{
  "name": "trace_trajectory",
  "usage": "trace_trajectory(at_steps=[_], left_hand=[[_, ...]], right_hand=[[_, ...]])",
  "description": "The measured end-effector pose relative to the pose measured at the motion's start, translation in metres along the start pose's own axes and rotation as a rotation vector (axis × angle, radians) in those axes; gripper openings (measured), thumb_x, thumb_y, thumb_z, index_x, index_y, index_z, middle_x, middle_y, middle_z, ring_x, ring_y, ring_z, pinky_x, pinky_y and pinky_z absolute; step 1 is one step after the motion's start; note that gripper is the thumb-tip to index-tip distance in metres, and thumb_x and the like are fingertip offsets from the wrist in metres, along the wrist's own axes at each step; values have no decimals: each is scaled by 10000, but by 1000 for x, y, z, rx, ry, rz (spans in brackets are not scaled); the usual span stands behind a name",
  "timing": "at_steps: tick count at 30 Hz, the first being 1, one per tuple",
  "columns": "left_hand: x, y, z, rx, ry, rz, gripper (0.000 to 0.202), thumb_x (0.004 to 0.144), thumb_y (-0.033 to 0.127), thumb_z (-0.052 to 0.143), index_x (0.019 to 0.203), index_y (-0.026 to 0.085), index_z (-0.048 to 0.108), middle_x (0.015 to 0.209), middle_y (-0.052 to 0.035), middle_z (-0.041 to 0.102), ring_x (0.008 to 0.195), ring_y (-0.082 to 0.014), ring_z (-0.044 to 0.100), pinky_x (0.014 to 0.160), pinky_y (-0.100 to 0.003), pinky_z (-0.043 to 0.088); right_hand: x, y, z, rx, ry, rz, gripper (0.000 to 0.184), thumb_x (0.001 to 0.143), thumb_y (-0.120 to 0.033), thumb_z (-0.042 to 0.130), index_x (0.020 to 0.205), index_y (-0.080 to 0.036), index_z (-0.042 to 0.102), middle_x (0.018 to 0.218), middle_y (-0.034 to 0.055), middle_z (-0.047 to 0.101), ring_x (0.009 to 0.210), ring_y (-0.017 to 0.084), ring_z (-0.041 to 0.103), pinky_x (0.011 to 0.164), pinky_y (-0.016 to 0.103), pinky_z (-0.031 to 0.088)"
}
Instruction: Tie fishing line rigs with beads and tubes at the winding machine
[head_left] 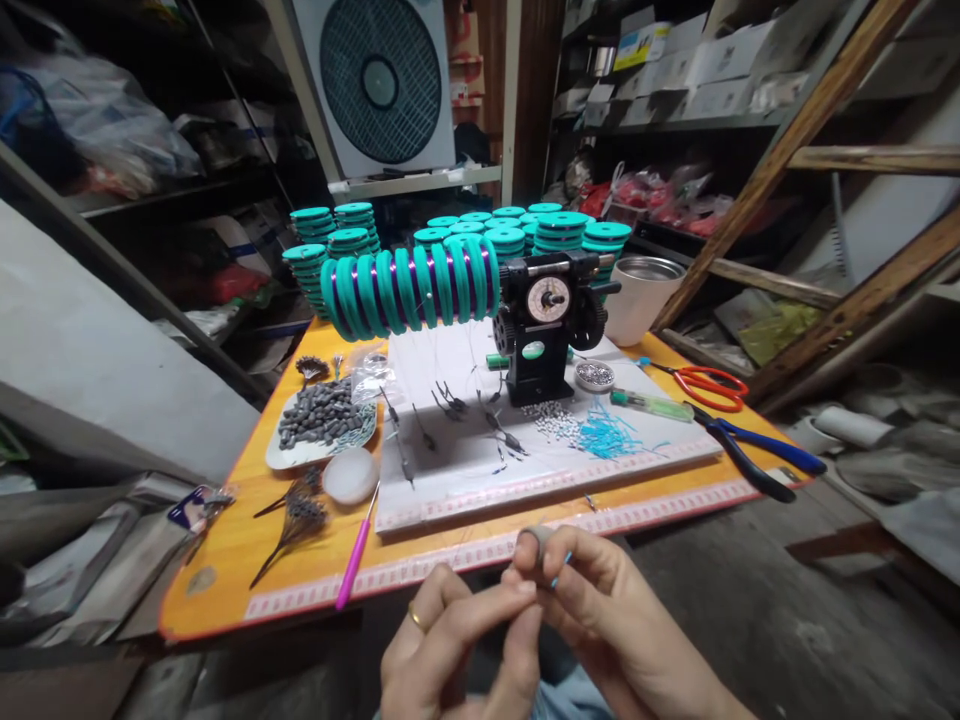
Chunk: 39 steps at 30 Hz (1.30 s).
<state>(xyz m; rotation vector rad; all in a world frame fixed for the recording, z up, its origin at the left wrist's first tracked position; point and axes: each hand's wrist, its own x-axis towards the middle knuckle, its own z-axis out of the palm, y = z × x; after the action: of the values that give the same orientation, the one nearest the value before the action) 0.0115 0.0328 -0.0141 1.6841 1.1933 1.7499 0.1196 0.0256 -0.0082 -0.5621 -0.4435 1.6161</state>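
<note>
My left hand [457, 640] and my right hand [600, 610] meet in front of the orange table's [225, 560] near edge, fingertips pinched together on something very small. A short blue tube piece [556, 578] pokes out of my right fingers; a taped fingertip shows above it. A ring sits on my left hand. On the white board [465, 470] lie rigged hooks with sinkers [502, 440], a pile of blue tube pieces [604, 435] and small white beads [553, 418]. A black winding machine [544, 325] carries a row of teal spools [409, 285] wound with purple line.
A plate of grey sinkers [322, 415], a white round lid [350, 475], a pink crochet hook [355, 555] and wire bundles [296, 515] lie on the left. Orange scissors [705, 382], blue-handled pliers [750, 450], a green lighter [651, 404] and a white cup [637, 295] are right. Stacked teal spools [555, 232] stand behind.
</note>
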Motion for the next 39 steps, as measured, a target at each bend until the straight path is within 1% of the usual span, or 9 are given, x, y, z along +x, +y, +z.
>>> trace_trajectory(at_steps=[2,5,8,11,15,20,27,32,39], left_hand=[[0,0,-1,26,-7,29,107,773,156,703,825,245,733,623,42,570,505,-87,429,474,-201,389],[0,2,-1,30,-18,43,109,775,131,688,815,228,720,647,43,583,521,-87,433,489,-204,396],[1,3,-2,30,-8,29,128,776,136,696,847,235,734,620,59,521,509,-82,393,454,-209,348],[1,4,-3,55,-8,52,160,761,109,703,858,232,737,589,74,458,497,-77,370,440,-209,326],[3,7,-3,85,-46,45,165,744,68,673,806,219,696,630,71,485,520,-70,433,468,-187,382],[5,9,-3,104,-90,20,170,769,62,580,765,227,622,741,53,524,635,-77,563,550,-172,471],[5,9,-5,110,-121,18,175,770,55,569,768,226,608,748,55,524,646,-71,568,568,-162,496],[5,9,-3,75,-113,1,176,773,51,570,763,223,608,737,55,516,633,-70,562,619,-168,529],[4,8,-3,79,-122,-16,167,771,62,576,754,225,609,726,56,513,624,-68,565,638,-168,541]], right_hand=[[-2,-2,2,34,15,63,129,687,-272,850,738,-217,744,868,-10,699,793,81,679,753,140,527],[-2,-3,2,60,26,116,149,672,-268,861,720,-197,740,854,-12,705,786,79,677,741,139,518],[-2,-4,2,84,21,128,141,691,-259,851,735,-182,741,872,-5,707,782,72,664,737,138,511],[-2,-3,3,99,8,140,134,701,-246,845,741,-175,739,876,-6,707,772,62,658,723,131,505],[-3,-2,3,106,-5,146,129,715,-243,836,746,-170,734,873,-9,704,780,65,658,734,138,500],[-3,-1,3,85,-2,171,129,735,-254,820,760,-172,724,873,-7,687,756,68,640,718,154,487],[-3,-1,4,39,7,166,127,745,-258,812,767,-171,722,864,0,679,767,76,615,700,159,462],[-3,0,3,28,6,171,116,753,-258,806,767,-175,726,865,0,684,772,73,609,694,152,452],[-3,-1,2,15,-6,172,97,767,-262,794,769,-187,732,847,-5,682,774,73,607,712,152,451]])
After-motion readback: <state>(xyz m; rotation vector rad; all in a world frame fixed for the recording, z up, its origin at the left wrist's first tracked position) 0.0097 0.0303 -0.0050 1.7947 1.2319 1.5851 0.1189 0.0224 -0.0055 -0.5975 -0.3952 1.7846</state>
